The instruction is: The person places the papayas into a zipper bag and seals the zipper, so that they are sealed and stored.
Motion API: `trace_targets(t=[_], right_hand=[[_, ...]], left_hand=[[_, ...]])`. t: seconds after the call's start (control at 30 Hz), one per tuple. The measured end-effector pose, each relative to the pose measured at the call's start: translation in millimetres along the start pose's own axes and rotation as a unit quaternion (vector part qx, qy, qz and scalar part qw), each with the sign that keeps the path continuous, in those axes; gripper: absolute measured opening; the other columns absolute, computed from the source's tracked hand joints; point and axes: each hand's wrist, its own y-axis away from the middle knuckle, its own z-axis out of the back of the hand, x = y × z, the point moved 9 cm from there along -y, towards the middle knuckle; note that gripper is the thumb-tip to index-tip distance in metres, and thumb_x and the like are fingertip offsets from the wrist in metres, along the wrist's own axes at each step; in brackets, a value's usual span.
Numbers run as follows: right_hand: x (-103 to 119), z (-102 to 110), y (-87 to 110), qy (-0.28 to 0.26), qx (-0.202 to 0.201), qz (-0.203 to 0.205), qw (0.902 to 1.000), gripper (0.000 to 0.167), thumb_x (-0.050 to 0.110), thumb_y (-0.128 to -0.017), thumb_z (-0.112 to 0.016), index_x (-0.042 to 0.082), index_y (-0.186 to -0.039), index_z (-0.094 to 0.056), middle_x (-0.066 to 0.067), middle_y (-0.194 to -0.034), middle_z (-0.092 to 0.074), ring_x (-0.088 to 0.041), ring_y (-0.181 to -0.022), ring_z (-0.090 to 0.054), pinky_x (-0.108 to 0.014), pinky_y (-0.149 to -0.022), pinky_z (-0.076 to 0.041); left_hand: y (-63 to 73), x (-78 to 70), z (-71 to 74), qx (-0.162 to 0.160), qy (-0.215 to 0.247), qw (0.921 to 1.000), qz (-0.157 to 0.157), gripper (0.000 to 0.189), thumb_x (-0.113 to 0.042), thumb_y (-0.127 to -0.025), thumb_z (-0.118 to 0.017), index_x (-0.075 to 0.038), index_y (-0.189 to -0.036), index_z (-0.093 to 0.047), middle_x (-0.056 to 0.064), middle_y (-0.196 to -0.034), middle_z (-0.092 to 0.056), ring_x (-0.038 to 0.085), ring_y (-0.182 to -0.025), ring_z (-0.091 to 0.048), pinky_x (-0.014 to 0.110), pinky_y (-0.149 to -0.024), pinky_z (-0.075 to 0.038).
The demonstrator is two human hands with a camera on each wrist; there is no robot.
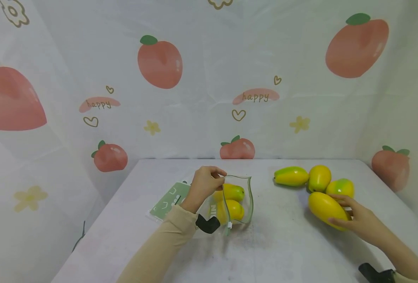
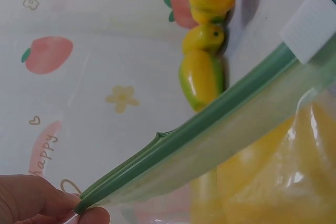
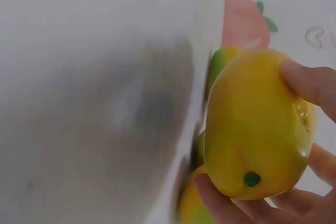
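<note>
Left hand (image 1: 206, 184): thumb and fingertips pinched together on the far end of the clear bag's green rim.
Clear bag (image 1: 251, 199): right of the left fingers, its mouth gaping; thin, glossy, see-through plastic edged with smooth green strips.
White slider (image 2: 311, 26): on the rim, nearer the person than the left fingers; blocky, finely ribbed.
Bagged fruits (image 1: 235, 209): two, seen through the plastic, below and right of the left fingers; rounded and yellow, one tipped green.
Right hand (image 1: 362, 220): fingers spread and curved round the held fruit, thumb opposite them.
Held fruit (image 1: 325, 208): between right thumb and fingers; plump, oblong, smooth, shiny yellow, with a small dark-green stem nub and a puckered hollow near the thumb.
Loose fruits (image 1: 319, 177): three, beyond the right fingers in a bent row; glossy, yellow with green patches.
Green packet (image 1: 169, 201): flat, left of the left fingers, with pale line drawings.
</note>
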Motion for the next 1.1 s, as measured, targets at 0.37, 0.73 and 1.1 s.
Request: trace_targets(t=[0.37,0.73,1.1], right_hand=[[59.9,-0.1,11.7,-0.049,-0.046,0.086,0.994,0.074,0.033,-0.082,-0.075,0.003,-0.141,-0.04,-0.035,-0.13,-0.05,-0.055,-0.105,-0.057,-0.059,-0.072,-0.055],[110.6,-9.0,15.4,-0.076,-0.052,0.144,0.9853,0.071,0.029,-0.079,-0.079,0.006,-0.138,-0.047,-0.022,-0.133,-0.054,-0.041,-0.107,-0.06,-0.048,-0.078,-0.057],[145.1,-30.6,12.4,-0.076,-0.032,0.193,0.9777,0.068,0.035,-0.078,-0.079,0.014,-0.136,-0.051,-0.009,-0.129,-0.06,-0.023,-0.1,-0.063,-0.026,-0.072,-0.052]], left_hand=[[0.1,0.4,0.5,-0.002,0.003,1.0,-0.001,0.014,-0.004,-0.084,-0.065,-0.003,-0.095,-0.074,0.009,-0.075,-0.066,0.029,-0.067,-0.071,0.026,-0.063,-0.059],[0.0,1.7,0.5,-0.002,0.0,1.0,0.002,0.015,-0.005,-0.084,-0.064,-0.004,-0.095,-0.074,0.008,-0.074,-0.065,0.024,-0.064,-0.07,0.027,-0.063,-0.059],[0.5,1.1,-1.1,-0.001,-0.002,1.0,0.006,0.016,-0.005,-0.084,-0.063,-0.005,-0.095,-0.074,0.007,-0.074,-0.063,0.013,-0.058,-0.067,0.027,-0.064,-0.059]])
